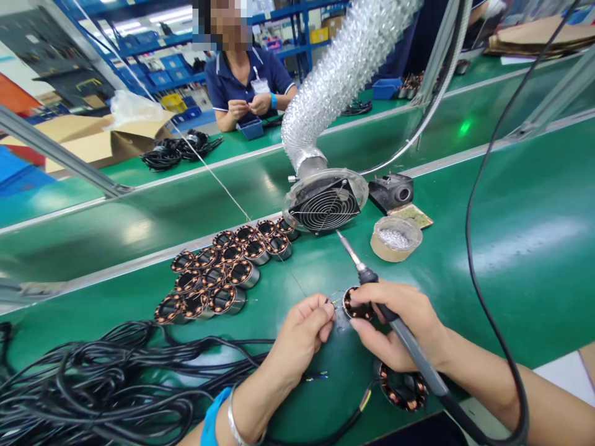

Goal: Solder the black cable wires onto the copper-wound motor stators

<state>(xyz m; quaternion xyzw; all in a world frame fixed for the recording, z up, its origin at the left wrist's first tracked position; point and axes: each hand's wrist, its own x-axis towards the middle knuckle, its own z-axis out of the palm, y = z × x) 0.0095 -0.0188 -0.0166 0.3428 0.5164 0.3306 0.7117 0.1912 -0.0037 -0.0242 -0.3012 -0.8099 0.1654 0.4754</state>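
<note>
My right hand (400,319) grips a copper-wound motor stator (357,303) between thumb and fingers. A soldering iron (404,341) also rests in that hand, its metal tip pointing up and left below the fan. Just left of the stator, my left hand (304,328) is pinched on thin wires (331,301); a fine strand of solder runs up from near its fingers. Another stator (402,387), beside a cable with coloured wire ends (365,399), lies under my right wrist.
Several stators (227,298) stand in rows at centre left. Black cables (83,384) cover the front left. A fume fan (328,207) hangs beyond my hands, near a round tub (395,238) and iron stand (393,191). A person (248,80) sits across the bench.
</note>
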